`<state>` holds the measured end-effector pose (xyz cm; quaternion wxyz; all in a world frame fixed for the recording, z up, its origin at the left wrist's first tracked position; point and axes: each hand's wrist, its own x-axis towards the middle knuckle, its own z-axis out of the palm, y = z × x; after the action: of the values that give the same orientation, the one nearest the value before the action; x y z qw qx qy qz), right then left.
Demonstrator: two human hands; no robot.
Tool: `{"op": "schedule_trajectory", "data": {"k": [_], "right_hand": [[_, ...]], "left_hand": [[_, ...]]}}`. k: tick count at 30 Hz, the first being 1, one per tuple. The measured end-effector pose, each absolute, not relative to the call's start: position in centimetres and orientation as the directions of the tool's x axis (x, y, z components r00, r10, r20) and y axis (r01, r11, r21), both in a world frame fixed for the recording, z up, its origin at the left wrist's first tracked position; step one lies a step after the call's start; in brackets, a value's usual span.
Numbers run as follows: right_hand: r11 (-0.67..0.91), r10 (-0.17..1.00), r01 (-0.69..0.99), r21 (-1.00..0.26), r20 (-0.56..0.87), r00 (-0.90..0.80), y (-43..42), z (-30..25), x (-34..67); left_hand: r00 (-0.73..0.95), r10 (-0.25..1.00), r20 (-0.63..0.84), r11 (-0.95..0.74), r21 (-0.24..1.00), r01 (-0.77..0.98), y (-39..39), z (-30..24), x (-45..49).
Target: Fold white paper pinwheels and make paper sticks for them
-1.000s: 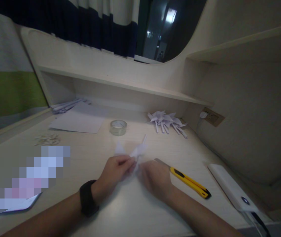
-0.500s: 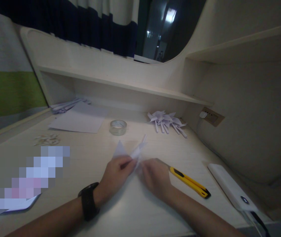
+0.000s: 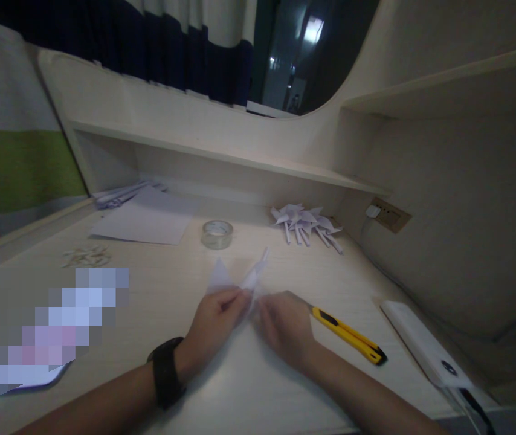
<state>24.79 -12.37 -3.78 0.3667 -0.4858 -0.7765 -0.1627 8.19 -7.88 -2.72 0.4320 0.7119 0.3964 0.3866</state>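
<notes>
My left hand [image 3: 217, 317] is closed in a pinch on a white paper pinwheel [image 3: 219, 276]. One pointed flap stands up at its left, and a narrow folded tip slants up to the right. Close beside it, my right hand [image 3: 285, 326] has its fingers curled together at the paper's lower right edge, slightly blurred. What lies between the fingertips is mostly hidden. A yellow utility knife [image 3: 348, 335] rests on the desk just right of my right hand, its blade end passing behind the knuckles.
Beyond my hands stands a roll of clear tape [image 3: 217, 235]. Several paper pinwheels [image 3: 301, 217] lie at the back right, white sheets [image 3: 147, 217] at the back left. Cotton swabs [image 3: 86, 257] lie left, above a blurred-out phone [image 3: 54, 377]. A white power bank [image 3: 425, 344] with cables sits right.
My left hand and wrist have shifted very slightly right and down. Both hands stay at the paper, and the things on the desk have not moved.
</notes>
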Motion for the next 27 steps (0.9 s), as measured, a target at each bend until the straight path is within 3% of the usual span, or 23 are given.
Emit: {"op": "schedule_trajectory", "data": {"k": [5, 11, 19, 27], "right_hand": [[0.460, 0.653, 0.886, -0.065, 0.701, -0.287, -12.39, -3.67, 24.82], [0.488, 0.611, 0.873, 0.000, 0.715, -0.341, -12.38, -3.91, 24.98], [0.438, 0.644, 0.894, -0.095, 0.727, -0.238, -12.45, -3.74, 24.71], [0.434, 0.637, 0.899, -0.064, 0.727, -0.256, -12.36, -3.65, 24.77]], "left_hand": [[0.386, 0.907, 0.168, -0.259, 0.945, 0.198, -7.92, -2.63, 8.26], [0.391, 0.893, 0.224, -0.322, 0.924, 0.205, -8.05, -2.61, 8.20], [0.398, 0.872, 0.284, -0.399, 0.883, 0.246, -8.51, -2.43, 8.07], [0.377, 0.892, 0.250, -0.348, 0.912, 0.219, -8.38, -2.31, 8.21]]}}
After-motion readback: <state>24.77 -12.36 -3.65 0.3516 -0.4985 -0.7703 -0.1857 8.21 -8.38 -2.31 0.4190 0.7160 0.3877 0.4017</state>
